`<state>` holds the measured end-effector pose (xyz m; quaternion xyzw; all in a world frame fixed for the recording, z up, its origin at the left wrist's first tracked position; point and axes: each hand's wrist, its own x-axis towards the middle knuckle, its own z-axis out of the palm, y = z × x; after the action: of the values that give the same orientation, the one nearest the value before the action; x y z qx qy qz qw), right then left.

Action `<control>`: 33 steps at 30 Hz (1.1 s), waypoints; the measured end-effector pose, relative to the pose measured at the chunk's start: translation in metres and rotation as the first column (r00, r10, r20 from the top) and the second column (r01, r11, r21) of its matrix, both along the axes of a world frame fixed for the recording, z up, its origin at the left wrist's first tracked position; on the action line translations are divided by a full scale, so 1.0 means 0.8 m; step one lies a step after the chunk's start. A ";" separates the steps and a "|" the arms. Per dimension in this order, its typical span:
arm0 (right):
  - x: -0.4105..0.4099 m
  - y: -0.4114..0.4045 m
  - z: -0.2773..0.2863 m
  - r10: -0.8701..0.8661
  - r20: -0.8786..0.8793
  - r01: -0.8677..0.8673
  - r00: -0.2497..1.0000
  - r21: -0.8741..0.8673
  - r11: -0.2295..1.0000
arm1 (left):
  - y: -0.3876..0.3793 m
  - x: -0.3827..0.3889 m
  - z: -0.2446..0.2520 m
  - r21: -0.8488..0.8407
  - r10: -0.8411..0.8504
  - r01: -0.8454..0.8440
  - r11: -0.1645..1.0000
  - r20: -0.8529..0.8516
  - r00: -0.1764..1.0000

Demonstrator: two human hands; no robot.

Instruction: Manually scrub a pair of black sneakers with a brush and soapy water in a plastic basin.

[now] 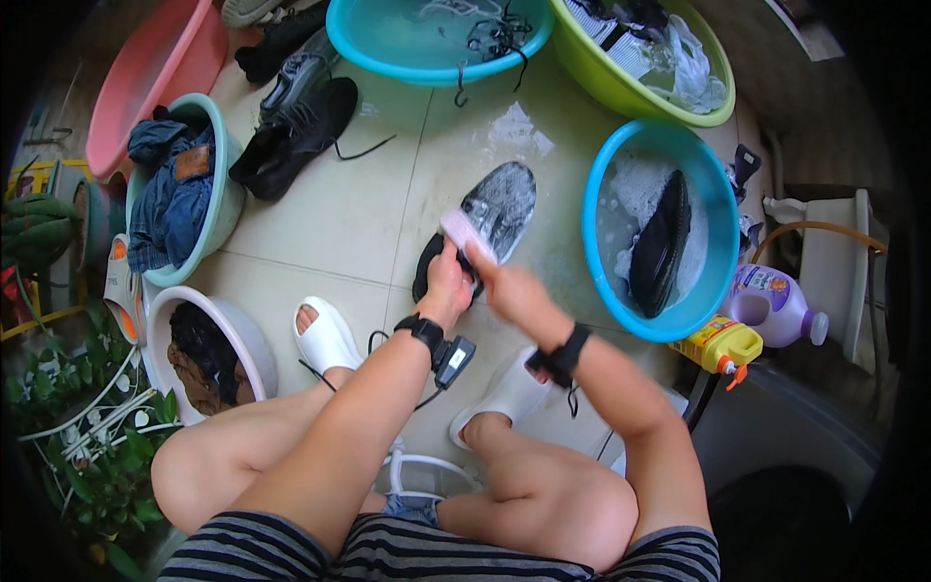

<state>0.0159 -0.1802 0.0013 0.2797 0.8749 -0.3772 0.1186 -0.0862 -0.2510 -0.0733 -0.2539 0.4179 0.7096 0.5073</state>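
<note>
A black shoe (502, 190) with whitish suds on it rests on the tiled floor in front of me. My left hand (446, 280) grips it at the near end, fingers partly hidden from view. A pale pink brush (465, 233) is in my right hand (515, 292), pressed across the middle of the shoe; its bristles are hidden. To the right, a blue basin (590, 240) holds soapy water and another black shoe (660, 244). More dark shoes (294, 145) lie at the upper left, the nearest with a loose black lace.
Around me stand a teal basin (378, 65) with laces, a green basin (618, 91), a tub of jeans (229, 182), a pink basin (174, 87) and a pale basin (251, 335). A purple bottle (771, 305) and a yellow bottle (720, 342) sit at right. Wet suds (518, 131) spot the floor.
</note>
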 end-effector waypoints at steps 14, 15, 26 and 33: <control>-0.020 0.044 -0.015 -0.098 0.085 0.086 0.992 0.134 0.987 | 0.009 0.000 -0.004 0.080 -0.079 0.071 0.994 0.112 0.990; -0.021 0.086 -0.027 -0.121 0.122 0.087 0.985 0.253 0.963 | 0.016 0.006 -0.004 0.051 -0.094 0.089 0.995 0.091 0.991; -0.001 -0.005 -0.006 -0.062 0.154 0.054 0.986 0.054 0.997 | 0.012 0.006 0.007 -0.010 -0.038 0.038 0.999 0.044 0.998; -0.027 0.085 -0.040 -0.266 0.113 0.220 0.957 0.312 0.924 | 0.017 0.009 -0.009 0.059 -0.065 0.062 0.996 0.048 0.997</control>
<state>-0.0053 -0.1124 -0.0310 0.4291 0.8681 -0.2310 0.0941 -0.0790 -0.2376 -0.0803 -0.2435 0.3926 0.6983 0.5468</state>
